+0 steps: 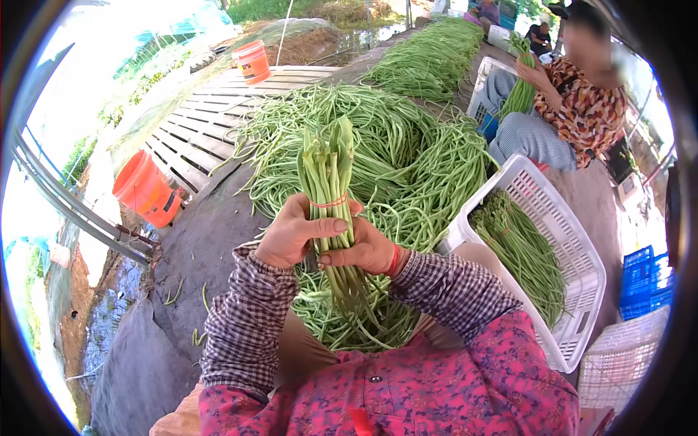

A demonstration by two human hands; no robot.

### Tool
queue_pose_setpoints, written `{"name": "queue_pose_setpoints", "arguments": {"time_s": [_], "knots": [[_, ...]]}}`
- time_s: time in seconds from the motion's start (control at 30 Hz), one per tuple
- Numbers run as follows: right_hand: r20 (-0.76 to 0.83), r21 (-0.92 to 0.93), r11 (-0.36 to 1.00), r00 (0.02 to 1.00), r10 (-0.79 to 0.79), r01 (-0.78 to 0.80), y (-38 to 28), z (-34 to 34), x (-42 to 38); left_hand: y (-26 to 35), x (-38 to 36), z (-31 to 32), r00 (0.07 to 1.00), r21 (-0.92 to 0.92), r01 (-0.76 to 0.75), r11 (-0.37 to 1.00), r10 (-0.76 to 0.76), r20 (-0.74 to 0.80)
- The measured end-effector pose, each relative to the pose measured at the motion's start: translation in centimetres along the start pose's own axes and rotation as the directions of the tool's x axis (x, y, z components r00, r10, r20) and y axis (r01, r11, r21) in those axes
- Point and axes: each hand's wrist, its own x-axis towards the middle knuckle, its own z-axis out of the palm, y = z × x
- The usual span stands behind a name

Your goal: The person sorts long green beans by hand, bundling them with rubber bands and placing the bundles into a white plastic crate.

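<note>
Your left hand point(280, 238) and right hand point(369, 252) pinch an upright, red-banded bundle of long green beans point(326, 171), fingers wrapped around it. Banded beans occupy the white perforated plastic crate point(547, 211); the loose green heap point(396, 138) shows no bands.

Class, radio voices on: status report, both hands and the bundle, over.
Left hand and right hand closed on banded bean bundle. Bundle upright, band on. Loose beans heaped just beyond; nothing blocking the hands. Over.
</note>
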Motion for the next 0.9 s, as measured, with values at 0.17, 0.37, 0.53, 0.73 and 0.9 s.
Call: {"name": "queue_pose_setpoints", "arguments": {"time_s": [0.17, 0.37, 0.53, 0.73, 0.9], "knots": [[0.068, -0.104, 0.964, 0.965, 0.252, -0.245, -0.9, -1.3, -0.4, -1.9, 1.4, 0.2, 0.995, -0.178, -0.076, 0.981, 0.062, -0.080], [-0.041, 0.016, 0.957, 0.957, 0.289, -0.288, -1.2, -0.4, -1.1, -1.6, 2.3, -0.1, 0.962, -0.251, -0.144, 0.957, 0.076, -0.261], [-0.110, -0.067, 0.942, 0.941, 0.320, -0.328, -1.3, -0.3, -1.2, -2.1, 3.7, -2.4, 0.904, -0.230, -0.272, 0.934, 0.166, -0.394], [-0.130, -0.010, 0.943, 0.935, 0.329, -0.333, -1.2, -0.5, -1.8, -3.1, 2.7, -4.2, 0.954, -0.691, -0.271, 0.670, 0.089, -0.287], [-0.138, 0.046, 0.986, 0.977, 0.165, -0.160, -0.5, 0.0, -1.7, -3.9, 1.2, 0.2, 0.988, -0.280, 0.076, 0.957, -0.110, -0.108]]}}
